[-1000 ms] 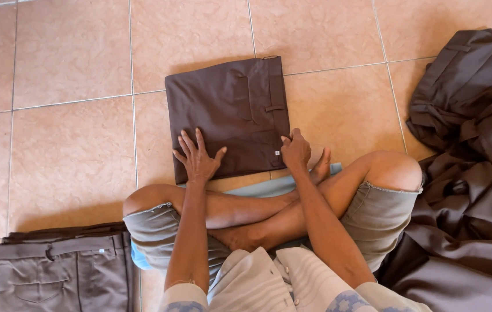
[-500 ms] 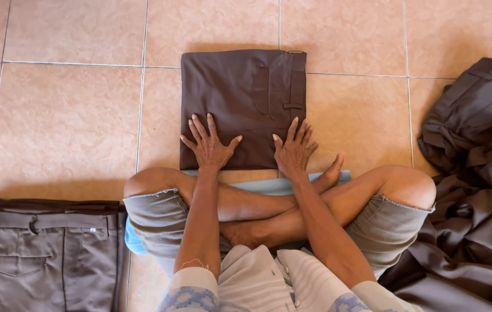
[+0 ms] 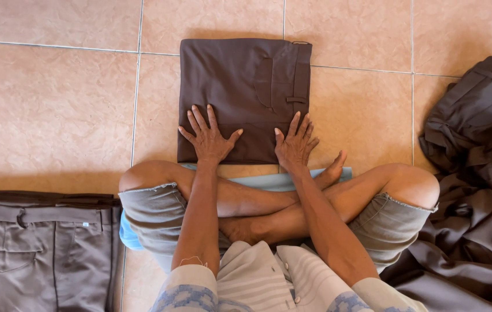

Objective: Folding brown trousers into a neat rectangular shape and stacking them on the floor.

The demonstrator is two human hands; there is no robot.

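Both hands press flat on folded brown trousers on a tiled floor.

The tiled floor (image 3: 55,98) carries a loose heap of dark garments (image 3: 477,190) at right and a stack of folded grey trousers (image 3: 32,254) at lower left. Between them, ahead of crossed legs, lie the folded brown trousers (image 3: 240,86). The left hand (image 3: 208,138) and right hand (image 3: 295,144) rest on their near edge, fingers (image 3: 197,118) spread open, gripping nothing.

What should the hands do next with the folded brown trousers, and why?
Probably lift the folded brown trousers onto the stack of folded trousers at the person's left. They already lie square, with the left hand and right hand pressing flat on their near edge.
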